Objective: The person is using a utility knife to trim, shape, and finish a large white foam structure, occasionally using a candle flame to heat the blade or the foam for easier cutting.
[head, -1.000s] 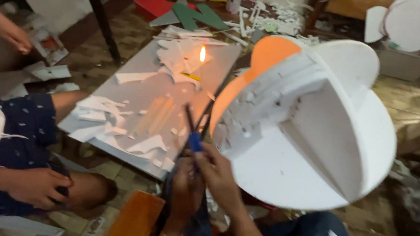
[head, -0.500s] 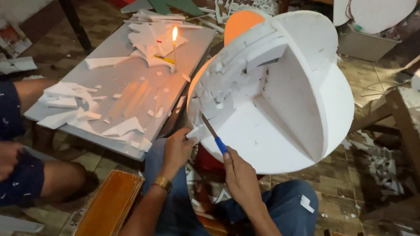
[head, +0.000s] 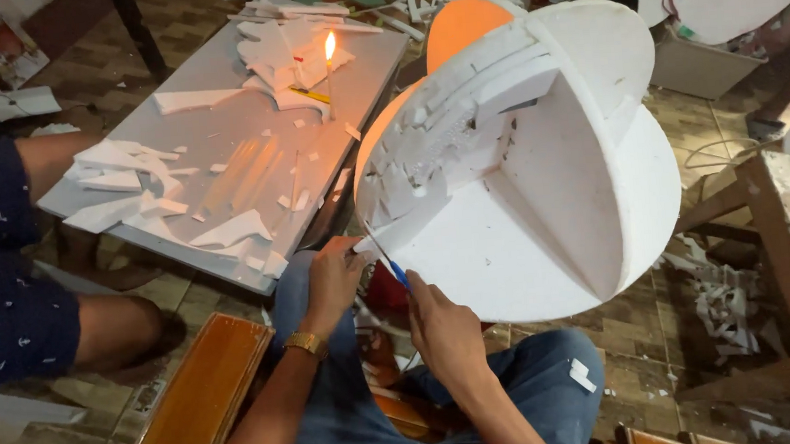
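Over the lap: right hand (head: pixel 443 326) closed on a blue-handled knife (head: pixel 397 271), blade at the lower edge of the white foam model (head: pixel 543 191). Left hand (head: pixel 332 279) pinches a foam strip (head: pixel 405 226) at that edge. Model: crossed round sheets, likely light, stiff, crumbly; best held by the thick rim. Beyond: counter (head: pixel 246 121) with offcuts, lit candle (head: pixel 329 58).

No packages, labels, signs or screens visible.
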